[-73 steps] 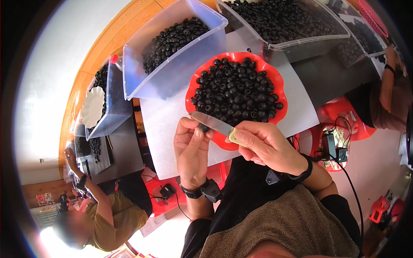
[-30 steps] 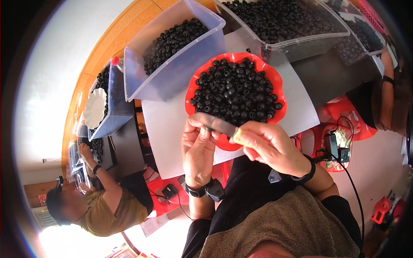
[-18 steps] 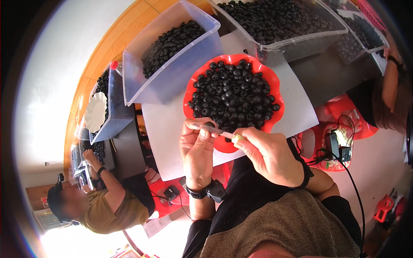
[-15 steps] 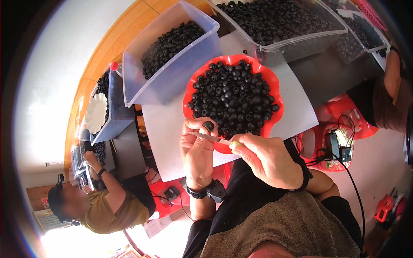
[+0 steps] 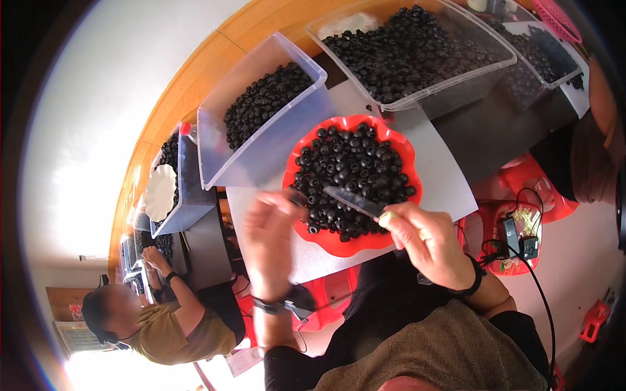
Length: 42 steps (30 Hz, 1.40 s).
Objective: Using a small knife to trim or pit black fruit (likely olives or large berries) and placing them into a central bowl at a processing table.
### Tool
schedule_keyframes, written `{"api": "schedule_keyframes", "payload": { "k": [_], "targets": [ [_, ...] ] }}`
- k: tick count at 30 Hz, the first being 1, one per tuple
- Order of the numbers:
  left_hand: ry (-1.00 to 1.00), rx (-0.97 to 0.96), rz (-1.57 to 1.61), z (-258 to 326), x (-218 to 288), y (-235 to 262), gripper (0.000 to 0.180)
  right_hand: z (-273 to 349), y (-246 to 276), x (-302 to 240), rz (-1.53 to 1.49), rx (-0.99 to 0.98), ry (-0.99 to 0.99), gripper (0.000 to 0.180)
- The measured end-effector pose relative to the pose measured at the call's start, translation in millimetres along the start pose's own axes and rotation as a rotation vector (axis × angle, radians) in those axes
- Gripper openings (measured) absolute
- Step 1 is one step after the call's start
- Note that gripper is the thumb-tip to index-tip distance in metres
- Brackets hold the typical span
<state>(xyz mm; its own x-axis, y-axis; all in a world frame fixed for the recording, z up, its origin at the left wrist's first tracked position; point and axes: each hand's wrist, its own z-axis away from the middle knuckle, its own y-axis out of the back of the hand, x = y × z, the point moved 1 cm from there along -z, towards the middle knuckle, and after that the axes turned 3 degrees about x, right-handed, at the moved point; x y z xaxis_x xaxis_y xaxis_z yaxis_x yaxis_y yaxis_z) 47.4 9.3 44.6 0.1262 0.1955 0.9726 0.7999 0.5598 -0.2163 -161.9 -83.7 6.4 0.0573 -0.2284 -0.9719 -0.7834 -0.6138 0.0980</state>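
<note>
Translucent bins (image 5: 280,143) stand beyond red bowl (image 5: 355,246), right hand (image 5: 429,245) gripping knife (image 5: 353,201), grip of blurred left hand (image 5: 268,238) unclear

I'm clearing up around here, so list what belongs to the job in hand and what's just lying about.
In use:
knife, in the right hand
black pieces
red bowl holding them

Apparently lying about:
white dish
pink basket

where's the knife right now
In the head view, the knife is in the right hand, its blade over the black round pieces in the red bowl, pointing leftward.
</note>
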Motion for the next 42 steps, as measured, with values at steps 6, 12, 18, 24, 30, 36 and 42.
{"api": "schedule_keyframes", "payload": {
  "k": [6, 12, 18, 24, 30, 36, 42],
  "targets": [
    [-0.445, 0.158, -0.592, -73, 66, -9, 0.034, -1, 19, -5, -0.077, 0.093, 0.009, 0.014],
    [-0.427, -0.206, -1.137, -99, 0, -17, 0.013, 0, 27, -4, -0.062, 0.099, -0.042, 0.015],
    [-0.547, -0.282, -1.488, -116, -30, -13, 0.01, 3, 36, -5, -0.071, 0.105, -0.093, 0.017],
    [-0.584, -0.293, -1.507, -108, -35, -16, 0.011, 3, 41, 0, -0.077, 0.111, -0.103, 0.018],
    [-0.591, -0.343, -1.437, -107, -39, -16, 0.015, 6, 40, 1, -0.081, 0.11, -0.09, 0.019],
    [-0.424, -0.333, -1.308, -104, -27, -13, 0.024, 2, 43, -7, -0.065, 0.11, -0.065, 0.021],
    [0.008, -0.178, -0.512, -103, 3, -11, 0.023, -37, 69, -55, -0.405, 0.066, -0.107, 0.033]
  ]
}}
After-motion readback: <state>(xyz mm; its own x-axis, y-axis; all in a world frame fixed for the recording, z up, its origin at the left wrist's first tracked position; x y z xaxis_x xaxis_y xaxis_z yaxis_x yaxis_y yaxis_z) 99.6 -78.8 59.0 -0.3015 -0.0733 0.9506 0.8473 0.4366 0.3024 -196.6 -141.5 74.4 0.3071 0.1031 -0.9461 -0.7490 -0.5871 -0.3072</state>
